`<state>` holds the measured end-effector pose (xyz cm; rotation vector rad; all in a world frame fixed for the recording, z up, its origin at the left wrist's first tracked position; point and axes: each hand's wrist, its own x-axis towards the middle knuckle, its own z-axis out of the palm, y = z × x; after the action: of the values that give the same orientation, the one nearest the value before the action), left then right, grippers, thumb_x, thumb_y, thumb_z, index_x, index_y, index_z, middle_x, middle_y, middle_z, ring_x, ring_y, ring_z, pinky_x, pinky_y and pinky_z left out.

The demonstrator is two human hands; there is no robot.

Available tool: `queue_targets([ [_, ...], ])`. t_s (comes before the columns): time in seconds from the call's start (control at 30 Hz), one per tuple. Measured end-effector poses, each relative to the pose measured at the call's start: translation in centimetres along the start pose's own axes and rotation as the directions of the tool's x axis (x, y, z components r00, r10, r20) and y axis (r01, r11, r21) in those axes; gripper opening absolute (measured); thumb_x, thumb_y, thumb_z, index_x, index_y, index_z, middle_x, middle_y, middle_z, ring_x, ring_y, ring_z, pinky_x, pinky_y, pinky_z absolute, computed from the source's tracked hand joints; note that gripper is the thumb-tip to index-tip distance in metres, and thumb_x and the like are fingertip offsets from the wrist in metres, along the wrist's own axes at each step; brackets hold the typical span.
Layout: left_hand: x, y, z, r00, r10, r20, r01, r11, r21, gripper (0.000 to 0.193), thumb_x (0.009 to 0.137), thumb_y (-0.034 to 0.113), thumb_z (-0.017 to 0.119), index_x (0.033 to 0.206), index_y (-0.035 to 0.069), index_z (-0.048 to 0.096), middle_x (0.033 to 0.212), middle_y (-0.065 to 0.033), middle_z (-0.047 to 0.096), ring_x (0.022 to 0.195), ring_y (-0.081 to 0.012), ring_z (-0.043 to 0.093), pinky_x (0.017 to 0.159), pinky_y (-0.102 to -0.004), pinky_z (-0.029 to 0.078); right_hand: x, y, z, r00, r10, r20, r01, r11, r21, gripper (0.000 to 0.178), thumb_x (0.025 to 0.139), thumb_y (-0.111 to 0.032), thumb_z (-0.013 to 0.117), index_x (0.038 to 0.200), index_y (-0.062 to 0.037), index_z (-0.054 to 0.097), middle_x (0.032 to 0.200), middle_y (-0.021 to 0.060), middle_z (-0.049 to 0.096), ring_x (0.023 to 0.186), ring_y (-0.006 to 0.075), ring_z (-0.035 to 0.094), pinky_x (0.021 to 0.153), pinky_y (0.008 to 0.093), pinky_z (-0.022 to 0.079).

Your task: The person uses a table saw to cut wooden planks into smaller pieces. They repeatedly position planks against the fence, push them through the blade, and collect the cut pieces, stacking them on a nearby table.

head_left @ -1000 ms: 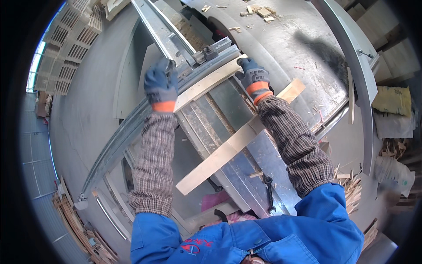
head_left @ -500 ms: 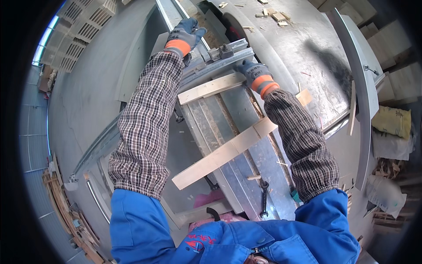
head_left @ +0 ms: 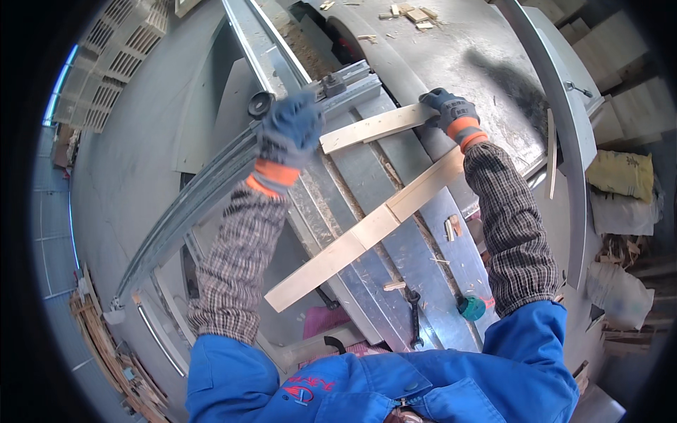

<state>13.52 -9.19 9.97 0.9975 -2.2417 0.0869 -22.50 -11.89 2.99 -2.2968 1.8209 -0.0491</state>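
Observation:
My right hand (head_left: 453, 111), in a grey glove with an orange cuff, is closed around the right end of a short wooden board (head_left: 377, 128). That board lies across the grooved metal table (head_left: 409, 257), just on my side of the metal fence (head_left: 352, 92). My left hand (head_left: 288, 134), gloved alike, is over the table's left side, near the board's left end but apart from it. Motion blurs its fingers. Nearer to me, a longer pale wooden board (head_left: 367, 231) lies slantwise over the table, its left end jutting past the edge.
A wrench (head_left: 414, 317) and a round green object (head_left: 472, 308) lie at the table's near end. Wood offcuts (head_left: 416, 15) are scattered on the far surface. A long grey metal guard (head_left: 546, 60) stands at right. Pallets (head_left: 113, 60) are stacked at far left.
My left hand has come back from the fence toward me. My right hand has moved right, and the short board has shifted right with it. The view has also shifted slightly.

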Motion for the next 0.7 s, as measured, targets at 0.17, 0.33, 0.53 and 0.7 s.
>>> queue_targets([
  [0.17, -5.0, 4.2, 2.2, 0.981, -0.117, 0.155, 0.105, 0.991, 0.084, 0.02, 0.08, 0.015, 0.067, 0.099, 0.014, 0.063, 0.11, -0.0053, 0.059, 0.098, -0.0282, 0.059, 0.08, -0.0408, 0.054, 1.1, 4.7, -0.1, 0.997, 0.08, -0.002, -0.08, 0.996, 0.032, 0.057, 0.074, -0.02, 0.078, 0.127, -0.0265, 0.058, 0.13, 0.0025, 0.056, 0.116, 0.0311, 0.057, 0.096, 0.0409, 0.049],
  [0.33, -8.8, 6.3, 5.6, 0.877, -0.248, 0.413, 0.228, 0.969, 0.098, 0.024, 0.078, 0.016, 0.068, 0.102, 0.014, 0.062, 0.115, -0.0048, 0.057, 0.098, -0.0295, 0.059, 0.08, -0.0426, 0.054, 3.3, 4.2, 0.6, 0.998, 0.01, -0.064, -0.006, 0.998, 0.061, 0.057, 0.073, -0.018, 0.077, 0.127, -0.0256, 0.059, 0.13, 0.0029, 0.056, 0.116, 0.03, 0.058, 0.097, 0.0397, 0.048],
  [0.53, -2.9, 9.4, 8.6, 0.833, -0.287, 0.474, 0.268, 0.957, 0.109, 0.049, 0.081, 0.029, 0.068, 0.123, 0.012, 0.051, 0.135, -0.0094, 0.047, 0.113, -0.0294, 0.055, 0.086, -0.043, 0.052, 5.6, 1.9, 0.5, 0.999, -0.01, -0.035, 0.012, 0.997, 0.07, 0.062, 0.07, -0.014, 0.078, 0.128, -0.0228, 0.058, 0.129, 0.0057, 0.056, 0.115, 0.0301, 0.058, 0.095, 0.039, 0.049],
  [0.7, 4.4, 7.7, 13.1, 0.678, -0.537, 0.501, 0.363, 0.838, 0.407, 0.084, 0.081, 0.046, 0.069, 0.145, 0.008, 0.029, 0.155, -0.0147, 0.021, 0.133, -0.0301, 0.042, 0.094, -0.044, 0.049, 6.5, 2.9, 1.6, 0.994, -0.059, -0.097, 0.071, 0.99, 0.118, 0.063, 0.069, -0.012, 0.078, 0.128, -0.0223, 0.058, 0.128, 0.0061, 0.057, 0.115, 0.0301, 0.058, 0.095, 0.0382, 0.049],
])
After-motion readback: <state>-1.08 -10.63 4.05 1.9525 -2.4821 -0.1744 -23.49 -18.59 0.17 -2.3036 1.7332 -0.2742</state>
